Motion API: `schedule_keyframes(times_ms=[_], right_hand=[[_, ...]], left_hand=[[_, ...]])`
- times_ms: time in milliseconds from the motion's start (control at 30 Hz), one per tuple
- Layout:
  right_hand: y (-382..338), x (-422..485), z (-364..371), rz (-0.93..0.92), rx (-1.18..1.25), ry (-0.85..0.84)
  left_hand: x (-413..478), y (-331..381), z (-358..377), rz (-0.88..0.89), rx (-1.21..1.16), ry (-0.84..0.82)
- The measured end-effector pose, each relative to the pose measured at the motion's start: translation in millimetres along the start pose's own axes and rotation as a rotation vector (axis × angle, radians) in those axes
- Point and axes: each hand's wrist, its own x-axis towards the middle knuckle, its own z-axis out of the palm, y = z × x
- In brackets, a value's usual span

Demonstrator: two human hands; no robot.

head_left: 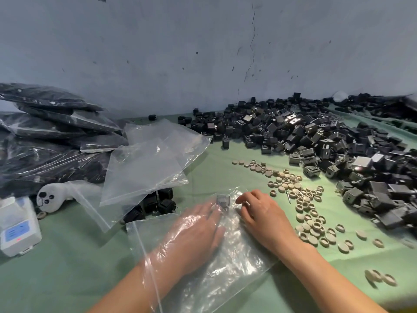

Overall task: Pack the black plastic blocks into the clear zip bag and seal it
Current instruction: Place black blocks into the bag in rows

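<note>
A clear zip bag (237,263) lies flat on the green table in front of me. My left hand (194,231) is inside it up to the wrist, its fingers stretched out towards one black plastic block (223,201) at the bag's far end. My right hand (259,213) lies on the outside of the bag just right of that block, and its curled fingertips pinch the plastic. A large heap of loose black blocks (316,141) covers the table's right and back.
Empty clear bags (149,163) lie left of centre, over a bag holding a few black blocks (158,203). Filled bags (45,136) are stacked at far left. Several beige rings (309,213) are scattered to the right. A white device (18,229) and plush toy (52,197) sit at left.
</note>
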Motion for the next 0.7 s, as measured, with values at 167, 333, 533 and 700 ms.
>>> schedule_keyframes(times_ms=[167, 333, 533, 700], right_hand=[[1, 5, 5, 0.028, 0.058, 0.051], [0, 3, 16, 0.023, 0.092, 0.148], [3, 6, 16, 0.049, 0.15, 0.151], [7, 11, 8, 0.063, 0.133, 0.078]], left_hand=[[0, -1, 0, -0.003, -0.084, -0.032], [20, -4, 5, 0.045, 0.124, 0.115], [40, 1, 28, -0.249, -0.133, -0.017], [38, 4, 15, -0.147, -0.052, 0.166]])
